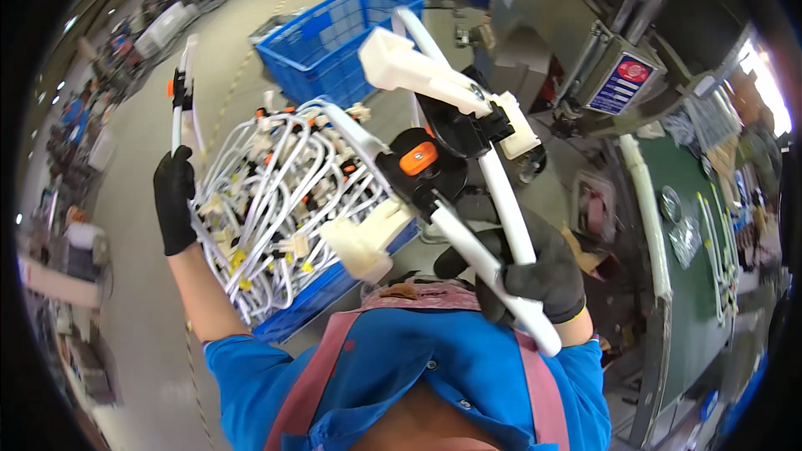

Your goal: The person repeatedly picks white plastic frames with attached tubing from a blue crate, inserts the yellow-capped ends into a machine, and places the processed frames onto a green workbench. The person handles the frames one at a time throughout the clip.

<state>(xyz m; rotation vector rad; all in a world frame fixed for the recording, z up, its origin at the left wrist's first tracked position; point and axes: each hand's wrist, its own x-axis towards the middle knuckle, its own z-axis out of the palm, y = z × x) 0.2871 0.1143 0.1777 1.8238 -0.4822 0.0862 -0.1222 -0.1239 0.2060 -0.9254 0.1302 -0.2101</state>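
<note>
Both of my hands wear black gloves. On the right, my right hand (539,271) is wrapped round the white tubes of a folding tube frame (508,200), close to my chest. This frame has black plastic joints, one with an orange oval button (418,159), and cream-white plastic fittings (393,63) at its ends. Out to the left, my left hand (174,200) is closed at the lower end of another white tube frame (177,129), which stands roughly upright and carries a black joint with an orange part. The left fingertips are partly hidden.
Between my arms a blue crate (313,305) is heaped with several similar white tube frames (276,192). Beyond it stands a second blue crate (351,29). A machine (618,75) rises at the right, beside a green-topped bench (685,267) with loose parts on it.
</note>
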